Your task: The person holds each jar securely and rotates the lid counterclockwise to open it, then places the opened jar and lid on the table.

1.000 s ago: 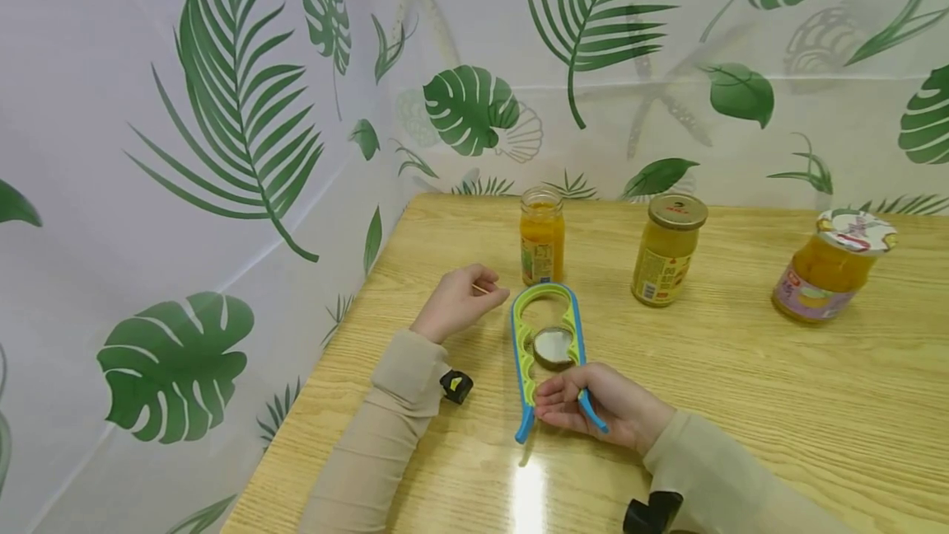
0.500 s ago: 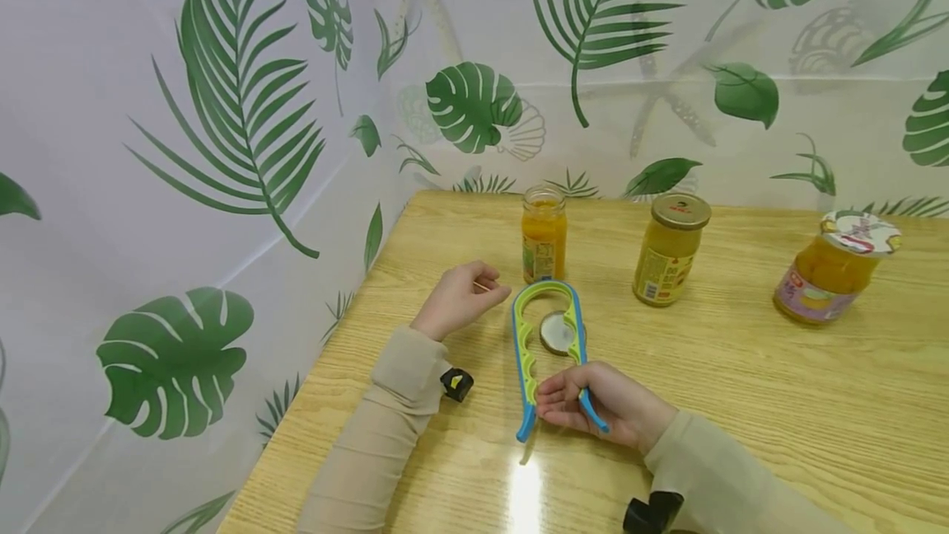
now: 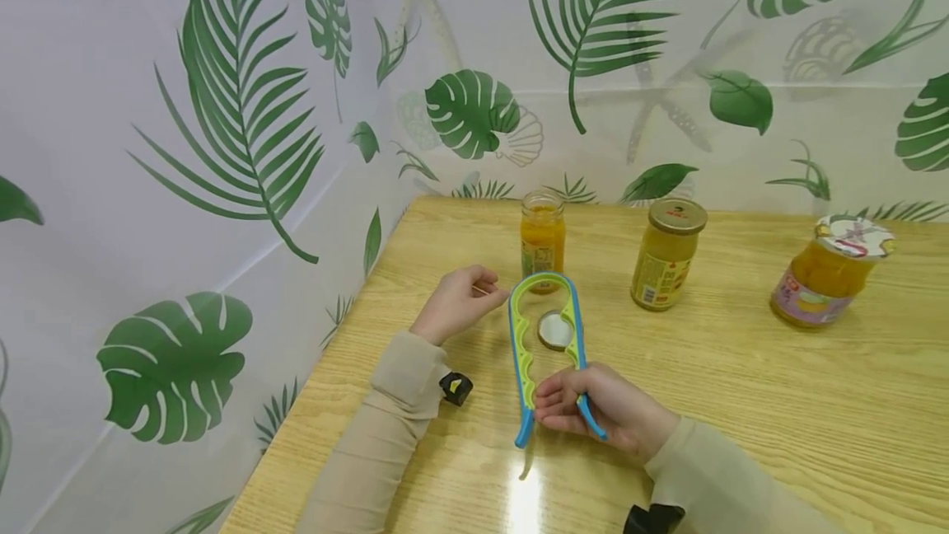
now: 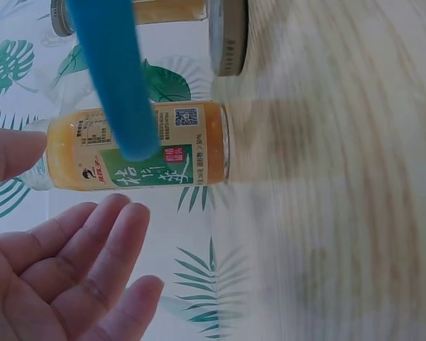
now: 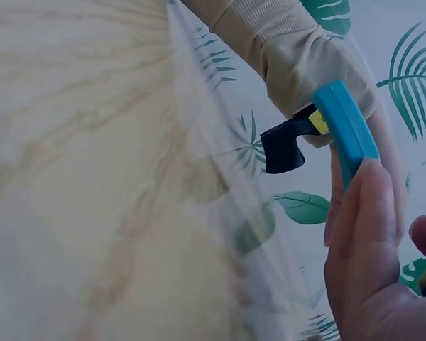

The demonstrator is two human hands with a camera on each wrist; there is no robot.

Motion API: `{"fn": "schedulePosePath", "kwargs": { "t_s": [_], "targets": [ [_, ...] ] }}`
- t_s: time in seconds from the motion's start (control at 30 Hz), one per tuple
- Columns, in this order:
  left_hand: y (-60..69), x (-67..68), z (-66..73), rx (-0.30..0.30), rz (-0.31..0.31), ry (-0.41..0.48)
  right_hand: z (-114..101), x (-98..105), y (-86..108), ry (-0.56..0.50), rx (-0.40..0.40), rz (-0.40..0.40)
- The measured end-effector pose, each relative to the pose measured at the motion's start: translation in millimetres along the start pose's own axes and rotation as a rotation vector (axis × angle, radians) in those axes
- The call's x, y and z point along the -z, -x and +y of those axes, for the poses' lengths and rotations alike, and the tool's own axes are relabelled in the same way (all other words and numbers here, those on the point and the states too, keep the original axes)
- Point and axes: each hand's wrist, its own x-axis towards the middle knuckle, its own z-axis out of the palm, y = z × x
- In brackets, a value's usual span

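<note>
My right hand [image 3: 604, 406] holds a blue and green jar opener [image 3: 516, 336] by its handles, with fingertips against the inner side of the left handle. Its loop hovers over the table, and a jar lid [image 3: 554, 330] lies below, pale inside facing up. My left hand [image 3: 460, 303], fingers loosely bent, rests beside the opener and holds nothing. Just beyond the loop stands a lidless glass jar [image 3: 543, 229] of orange fruit, its label visible in the left wrist view. In that view a blue handle end [image 4: 124, 92] crosses in front of the jar.
A yellow jar with a gold lid [image 3: 667, 262] stands right of the lidless jar. Farther right is a wider jar of orange fruit with a white patterned lid [image 3: 830, 274]. A leaf-printed sheet [image 3: 652, 138] borders the wooden table [image 3: 726, 353] behind and at left.
The lid has dropped from within the opener's loop and settled flat on the table, slightly farther away. The opener's loop end has risen a little. My left hand has stayed still.
</note>
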Motion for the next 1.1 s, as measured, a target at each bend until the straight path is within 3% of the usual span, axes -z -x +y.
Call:
{"fn": "schedulePosePath", "kwargs": {
  "t_s": [0.33,0.5,0.8,0.93,1.1],
  "targets": [
    [4.0,14.5,7.6,-0.076,0.103,-0.047,-19.7,-2.5,13.3,0.186,0.195,0.056],
    [8.5,17.9,19.5,-0.115,0.112,-0.034,-37.4,2.3,26.0,0.313,0.322,0.116],
    [16.0,6.1,41.2,-0.226,0.089,-0.089,-60.3,11.2,42.9,0.548,0.479,0.174],
    [13.7,-2.2,46.6,-0.264,0.065,-0.102,-62.6,18.8,50.7,0.729,0.491,0.224],
    [9.0,-13.5,47.8,-0.294,0.027,-0.135,-61.8,29.1,59.0,0.992,0.514,0.364]
  ]
}}
